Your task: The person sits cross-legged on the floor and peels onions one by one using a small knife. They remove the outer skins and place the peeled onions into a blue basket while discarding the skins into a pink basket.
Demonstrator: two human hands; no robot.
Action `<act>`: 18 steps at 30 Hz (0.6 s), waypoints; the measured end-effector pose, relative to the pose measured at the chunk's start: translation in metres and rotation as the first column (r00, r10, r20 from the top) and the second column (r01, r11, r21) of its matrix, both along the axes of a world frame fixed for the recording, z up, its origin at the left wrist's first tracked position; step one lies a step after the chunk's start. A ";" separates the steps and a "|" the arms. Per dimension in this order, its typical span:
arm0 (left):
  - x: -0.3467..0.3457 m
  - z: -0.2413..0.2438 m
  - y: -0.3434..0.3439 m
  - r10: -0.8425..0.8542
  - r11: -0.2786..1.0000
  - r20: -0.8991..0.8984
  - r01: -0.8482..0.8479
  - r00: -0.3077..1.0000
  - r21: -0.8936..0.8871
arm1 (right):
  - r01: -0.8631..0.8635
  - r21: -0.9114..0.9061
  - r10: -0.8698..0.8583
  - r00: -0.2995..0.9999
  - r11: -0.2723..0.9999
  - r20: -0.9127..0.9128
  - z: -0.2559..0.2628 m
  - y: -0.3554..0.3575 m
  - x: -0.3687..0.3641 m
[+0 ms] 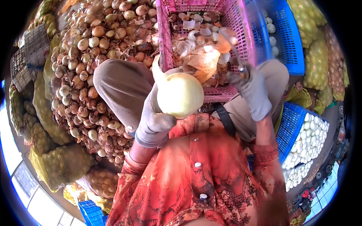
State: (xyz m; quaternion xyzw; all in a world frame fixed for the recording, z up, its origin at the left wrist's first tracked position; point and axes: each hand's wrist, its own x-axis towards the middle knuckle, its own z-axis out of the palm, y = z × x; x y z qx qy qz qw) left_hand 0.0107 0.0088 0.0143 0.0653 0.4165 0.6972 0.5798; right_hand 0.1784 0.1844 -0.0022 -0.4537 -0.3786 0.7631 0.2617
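In the head view, my gloved left hand [154, 115] holds a large, mostly peeled onion [181, 96] above the near end of a pink plastic crate [165, 36]. The onion's surface is pale and smooth, and a strip of skin stands up at its far left side. My gloved right hand [254, 91] grips a knife [233, 50] over the crate's right side, apart from the onion. Its blade is blurred and points away from me. An orange-brown piece of skin [226, 43] appears near the blade tip; I cannot tell whether they touch. Loose onion skins [203, 60] lie inside the crate.
Unpeeled onions [84, 73] form a wide heap on the left. Peeled onions sit in a blue crate [288, 39] at the far right, and more white ones [308, 138] fill crates at the right. Mesh sacks [68, 161] stand along both sides.
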 end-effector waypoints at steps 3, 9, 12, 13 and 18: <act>-0.002 0.003 0.004 0.027 1.000 0.058 -0.027 0.998 0.012 | -0.330 0.315 0.232 0.921 0.890 0.312 0.014 -0.012 0.017; -0.006 -0.005 0.012 -0.044 0.993 -0.539 -0.025 0.841 -0.119 | -0.721 0.394 0.546 0.690 0.570 0.474 0.067 -0.029 0.036; -0.003 -0.009 0.014 -0.043 0.991 -0.743 -0.066 0.668 -0.118 | -0.781 0.476 0.549 0.624 0.405 0.556 0.068 -0.036 0.029; 0.000 -0.007 0.015 -0.035 0.990 -0.792 -0.085 0.609 -0.109 | -0.785 0.502 0.527 0.617 0.363 0.584 0.066 -0.040 0.027; 0.004 -0.001 0.015 0.005 0.988 -0.964 -0.149 0.267 -0.036 | -0.778 0.398 0.509 0.623 0.486 0.595 0.057 -0.047 0.018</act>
